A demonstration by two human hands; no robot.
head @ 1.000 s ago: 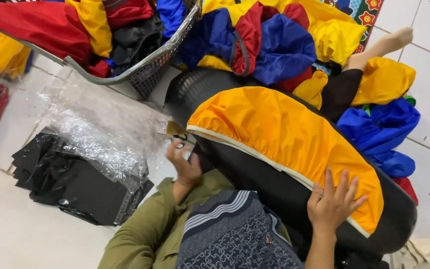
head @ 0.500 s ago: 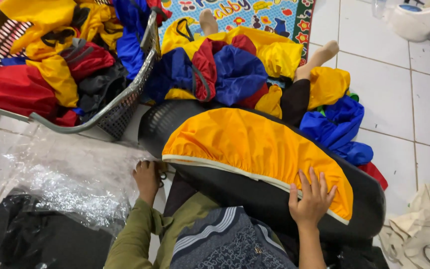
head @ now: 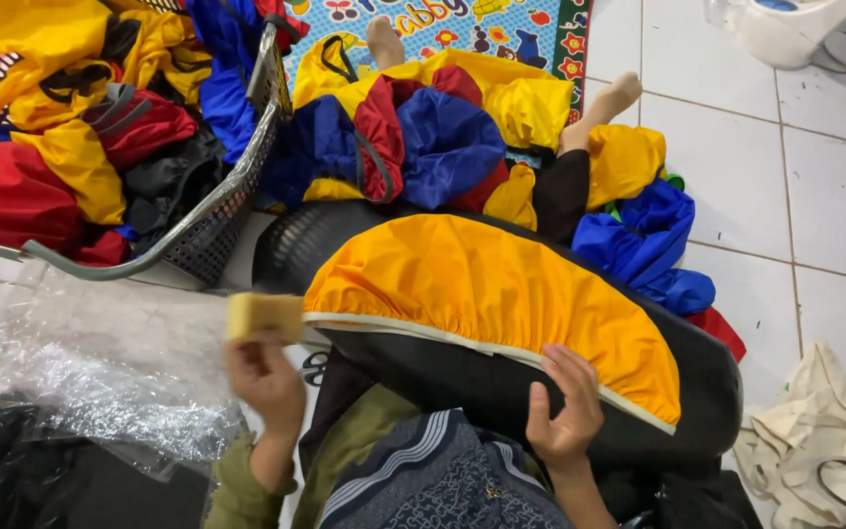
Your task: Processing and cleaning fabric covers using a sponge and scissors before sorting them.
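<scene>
A long black seat (head: 707, 382) lies across my lap, with a yellow-orange elastic cover (head: 482, 284) stretched over its top. My right hand (head: 565, 411) rests flat on the seat's near side, fingers touching the cover's pale hem. My left hand (head: 264, 377) is raised to the left of the seat and pinches a small pale yellow block (head: 264, 315), blurred by motion. A pair of scissors (head: 313, 367) lies partly hidden under the seat's edge.
A grey mesh basket (head: 217, 211) at upper left holds red, yellow, blue and black fabric. More coloured covers (head: 423, 132) are heaped over my legs. Clear plastic wrap (head: 100, 362) and black bags (head: 41, 480) lie left; a cream cloth bag (head: 815, 431) lies right on the white tiles.
My left hand has lifted away from the seat's left end and now holds up a pale yellow block. The view has tilted further down. My right hand stays on the seat.
</scene>
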